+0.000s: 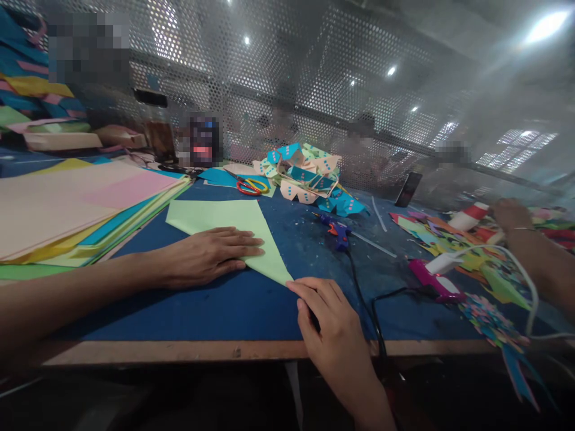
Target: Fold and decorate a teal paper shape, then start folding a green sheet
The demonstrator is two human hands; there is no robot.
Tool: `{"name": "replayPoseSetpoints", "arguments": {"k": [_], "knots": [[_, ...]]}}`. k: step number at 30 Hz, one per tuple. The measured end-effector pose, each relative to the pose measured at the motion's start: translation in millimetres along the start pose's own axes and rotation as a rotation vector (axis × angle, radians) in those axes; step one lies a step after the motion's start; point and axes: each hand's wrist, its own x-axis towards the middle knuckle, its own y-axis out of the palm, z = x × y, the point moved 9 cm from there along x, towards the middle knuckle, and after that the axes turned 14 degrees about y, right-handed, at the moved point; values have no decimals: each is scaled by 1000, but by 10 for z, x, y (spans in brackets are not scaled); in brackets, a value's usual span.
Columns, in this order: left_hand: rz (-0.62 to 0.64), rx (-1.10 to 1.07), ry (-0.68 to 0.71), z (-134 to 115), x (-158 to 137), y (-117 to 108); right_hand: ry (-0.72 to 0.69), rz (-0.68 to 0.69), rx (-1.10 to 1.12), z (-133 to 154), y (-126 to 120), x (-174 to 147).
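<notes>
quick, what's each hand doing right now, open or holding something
Left hand: open, laid flat on the pale green paper.
Right hand: at the paper's near corner; pinching or just touching, can't tell.

Found dim overall; noted glare from ceiling light (547, 27) at upper right, shadow beneath bench (188, 320), stretching and blur toward edges.

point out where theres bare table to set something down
Bare blue tabletop shows between the left hand and the front edge, and between the light green sheet and the glue gun. Crowded: left, the paper stack; right, around the magenta power strip and cut paper.
</notes>
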Motion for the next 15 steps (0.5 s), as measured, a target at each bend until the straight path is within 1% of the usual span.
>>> {"name": "replayPoseSetpoints", "arguments": {"k": [7,15], "knots": [[5,9,-9,-2,1,6,13,0,11,-8,12,5],[17,21,-18,4,-7,15,7,-40,19,0,-19,5]]}}
